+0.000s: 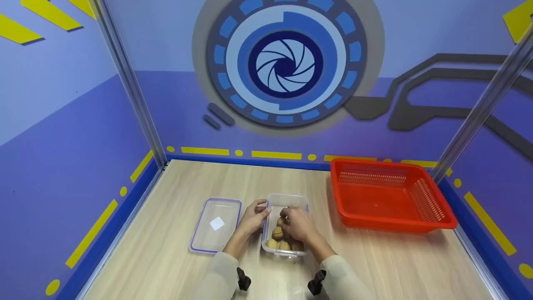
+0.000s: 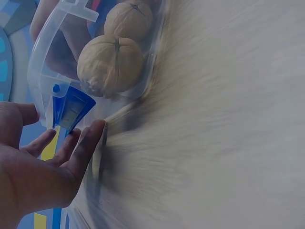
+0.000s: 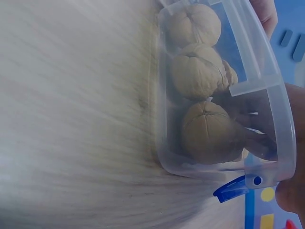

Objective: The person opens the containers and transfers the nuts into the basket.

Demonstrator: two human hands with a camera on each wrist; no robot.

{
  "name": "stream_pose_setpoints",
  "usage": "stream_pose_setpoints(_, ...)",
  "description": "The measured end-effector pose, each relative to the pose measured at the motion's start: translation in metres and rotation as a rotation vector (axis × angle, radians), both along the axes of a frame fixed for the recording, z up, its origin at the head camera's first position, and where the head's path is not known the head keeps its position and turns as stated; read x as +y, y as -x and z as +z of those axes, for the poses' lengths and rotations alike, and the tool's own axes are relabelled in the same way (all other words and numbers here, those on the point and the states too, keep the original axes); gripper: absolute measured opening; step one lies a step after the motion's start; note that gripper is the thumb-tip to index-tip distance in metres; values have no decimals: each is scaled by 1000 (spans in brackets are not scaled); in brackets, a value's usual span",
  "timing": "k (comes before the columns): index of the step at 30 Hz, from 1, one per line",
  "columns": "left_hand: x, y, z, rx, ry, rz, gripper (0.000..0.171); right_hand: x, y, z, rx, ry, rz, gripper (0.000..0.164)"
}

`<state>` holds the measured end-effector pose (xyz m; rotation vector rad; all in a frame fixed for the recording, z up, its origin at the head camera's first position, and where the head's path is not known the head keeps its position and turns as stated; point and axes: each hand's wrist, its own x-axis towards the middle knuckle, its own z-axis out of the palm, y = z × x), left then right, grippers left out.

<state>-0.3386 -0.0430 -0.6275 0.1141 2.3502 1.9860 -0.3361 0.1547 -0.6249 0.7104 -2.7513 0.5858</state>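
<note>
A clear plastic container stands on the table with several walnuts gathered toward its near end. My left hand holds the container's left wall, thumb by the rim; the left wrist view shows its fingers near a blue clip outside the box. Reaching in over the right side, my right hand has its fingers curled at a walnut, partly hidden by them. In the right wrist view, more walnuts show through the clear wall, with the hand behind them.
Left of the container lies a clear lid with a purple edge and a white label. A red plastic basket stands at the back right. Printed panels border the wooden table.
</note>
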Motion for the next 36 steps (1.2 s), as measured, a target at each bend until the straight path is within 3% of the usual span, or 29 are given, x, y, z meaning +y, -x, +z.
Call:
stream_pose_setpoints(8,-5,3,-4,13,-9,-7,45,-4,1,2,-27,21,-26,18)
stream_pose_setpoints(10,-6,-2,3,12,-14,-4,45,-6,1,2,-28,32,-20,19)
stream_pose_setpoints(13,-8,-5,5,3,-32,-3,46,-7,1,1,-17,43,-14,20)
stream_pose_setpoints(19,-6,-1,-7,-31,-46,-4,49,-1,-3,2,-25,74,3,21)
stream_pose_setpoints(31,-5,-1,-13,-21,-107,7,51,1,-5,2,-9,142,23,22)
stream_pose_setpoints(36,-4,1,-15,-27,-110,24,52,2,-2,5,-25,161,72,21)
